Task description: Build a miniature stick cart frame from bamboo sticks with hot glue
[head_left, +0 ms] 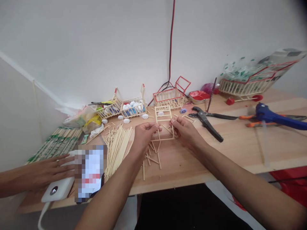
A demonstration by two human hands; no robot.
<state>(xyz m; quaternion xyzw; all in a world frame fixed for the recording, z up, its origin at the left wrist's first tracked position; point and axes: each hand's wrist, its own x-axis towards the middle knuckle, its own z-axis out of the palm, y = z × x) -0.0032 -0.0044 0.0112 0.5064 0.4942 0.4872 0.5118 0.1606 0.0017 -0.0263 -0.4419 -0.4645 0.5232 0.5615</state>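
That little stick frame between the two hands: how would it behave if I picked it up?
The stick frame is probably light, being thin bars around open gaps. It likely feels fairly stiff, since it shows no obvious sag between the left hand and the right hand. It may be fragile: a hard squeeze could snap such slim pieces.

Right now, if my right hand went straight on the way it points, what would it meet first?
Your right hand would likely first meet the frame it holds; beyond that, depth is unclear.

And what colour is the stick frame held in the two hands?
The stick frame is pale cream, as the head view shows.
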